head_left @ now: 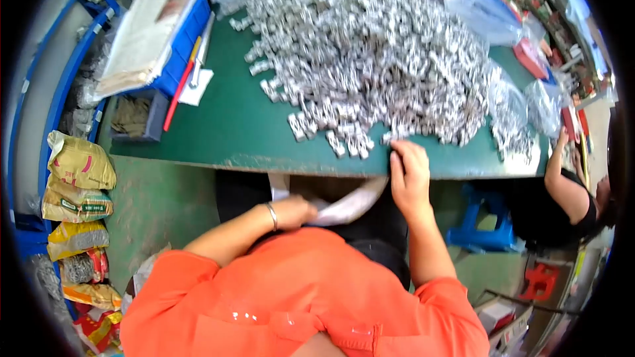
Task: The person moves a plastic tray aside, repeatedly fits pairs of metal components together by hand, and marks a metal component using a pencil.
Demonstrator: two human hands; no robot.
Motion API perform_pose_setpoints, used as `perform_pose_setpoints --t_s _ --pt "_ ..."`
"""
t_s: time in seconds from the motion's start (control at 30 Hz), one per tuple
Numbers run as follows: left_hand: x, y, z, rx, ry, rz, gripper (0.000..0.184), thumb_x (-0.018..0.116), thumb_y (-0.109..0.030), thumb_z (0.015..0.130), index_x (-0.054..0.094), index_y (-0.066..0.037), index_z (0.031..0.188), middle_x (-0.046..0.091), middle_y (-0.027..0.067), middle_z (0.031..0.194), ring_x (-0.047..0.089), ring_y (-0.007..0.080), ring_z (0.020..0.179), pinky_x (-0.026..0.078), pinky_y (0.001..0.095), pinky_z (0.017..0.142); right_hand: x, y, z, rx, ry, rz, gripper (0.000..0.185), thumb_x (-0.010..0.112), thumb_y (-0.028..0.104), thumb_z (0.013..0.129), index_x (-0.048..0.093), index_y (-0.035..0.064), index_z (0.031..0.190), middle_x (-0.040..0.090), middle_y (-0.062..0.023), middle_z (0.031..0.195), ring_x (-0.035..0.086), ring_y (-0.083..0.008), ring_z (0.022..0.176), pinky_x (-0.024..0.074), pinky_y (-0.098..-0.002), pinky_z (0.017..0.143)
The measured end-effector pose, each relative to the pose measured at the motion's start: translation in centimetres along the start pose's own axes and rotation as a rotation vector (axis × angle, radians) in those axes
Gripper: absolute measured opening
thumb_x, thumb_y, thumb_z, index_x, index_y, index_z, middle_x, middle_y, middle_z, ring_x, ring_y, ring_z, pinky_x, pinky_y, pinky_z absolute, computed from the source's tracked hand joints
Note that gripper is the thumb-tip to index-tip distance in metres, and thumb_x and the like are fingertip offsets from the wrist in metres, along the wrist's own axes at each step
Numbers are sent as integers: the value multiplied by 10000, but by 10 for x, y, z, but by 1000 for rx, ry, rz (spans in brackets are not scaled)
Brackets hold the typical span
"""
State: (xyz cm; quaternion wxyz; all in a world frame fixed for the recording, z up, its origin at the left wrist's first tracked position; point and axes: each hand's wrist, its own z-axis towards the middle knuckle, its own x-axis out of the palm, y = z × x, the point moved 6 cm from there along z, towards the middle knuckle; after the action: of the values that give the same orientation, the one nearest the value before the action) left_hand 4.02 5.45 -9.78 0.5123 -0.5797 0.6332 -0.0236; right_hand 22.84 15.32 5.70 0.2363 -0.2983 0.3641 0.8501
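A broad heap of small silvery metal parts (pixel 370 53) covers much of the green table (pixel 205 125). My right hand (pixel 411 172) is at the table's front edge, fingers bent and close together, with the fingertips at the near border of the heap. Whatever lies between them is hidden. Below the edge, over my lap, is a white bag (pixel 354 207) with its mouth facing up and a brownish inside. My left hand (pixel 296 213), with a bracelet on the wrist, is curled closed at the bag's near rim; its fingertips are partly hidden and slightly blurred.
At the left stand a blue bin (pixel 182 46) with papers on top, a red pen (pixel 175 102) and a small grey box (pixel 140 116). Stacked sacks (pixel 79 172) line the left shelf. On the right are clear plastic bags (pixel 509 102), a blue stool (pixel 479 225) and another person (pixel 562 201).
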Motion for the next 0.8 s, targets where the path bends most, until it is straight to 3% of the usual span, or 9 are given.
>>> perform_pose_setpoints --t_s 0.2,0.27,0.3,0.47,0.53,0.6,0.67,0.77,0.8 --pt "-5 -4 -11 15 86 -57 153 632 -137 736 651 -64 869 659 182 868 618 373 841 480 441 732 8 12 18 -21 37 -141 298 729 110 730 620 19 992 543 -159 967 521 -341 890 434 -401 774" --pt "-11 -9 -14 63 28 -95 219 663 -203 762 634 -46 913 656 183 889 614 369 862 473 438 746 7 12 24 -34 41 -114 279 753 101 697 613 5 918 537 -160 947 525 -347 863 442 -403 750" --pt "-13 -12 -15 52 125 -92 335 650 -269 807 612 -76 1078 653 181 975 606 354 915 462 426 790 8 9 25 -12 79 -86 277 753 96 693 614 -1 911 537 -163 943 528 -345 857 444 -400 747" --pt "-34 -21 -24 186 -100 -344 558 672 -362 811 547 -11 1226 639 189 1080 610 321 977 462 375 862 12 15 36 9 207 -90 258 735 53 697 615 -19 914 538 -172 917 551 -347 809 463 -383 706" --pt "-40 -26 -25 193 -181 -332 519 661 -350 830 562 1 1199 648 176 1057 626 297 940 481 355 837 21 24 37 -48 257 -41 252 721 38 706 607 -20 923 542 -169 895 552 -351 791 464 -388 693" --pt "-54 -33 -29 207 -300 -416 447 664 -307 836 590 2 1150 659 150 994 642 262 870 502 334 777 31 35 39 -108 245 -33 251 718 26 708 607 -17 928 546 -167 867 559 -350 753 470 -385 662" --pt "-79 -53 -46 331 -655 -301 285 674 -215 825 639 1 1008 641 121 854 634 260 770 504 348 698 42 35 39 -75 271 23 277 721 40 717 596 -19 957 536 -183 907 554 -373 785 475 -406 666" --pt "-113 -79 -74 464 -1285 -52 140 660 -109 809 657 -50 936 625 91 869 609 269 779 500 359 683 48 46 39 -74 273 89 302 712 27 722 599 -19 998 542 -180 918 562 -352 780 479 -393 674" --pt "-122 -81 -76 411 -1338 38 177 662 -103 790 648 -59 961 603 80 945 585 267 833 484 362 729 48 51 39 -107 290 128 308 705 19 724 601 -16 1012 545 -182 928 563 -351 787 480 -392 677"
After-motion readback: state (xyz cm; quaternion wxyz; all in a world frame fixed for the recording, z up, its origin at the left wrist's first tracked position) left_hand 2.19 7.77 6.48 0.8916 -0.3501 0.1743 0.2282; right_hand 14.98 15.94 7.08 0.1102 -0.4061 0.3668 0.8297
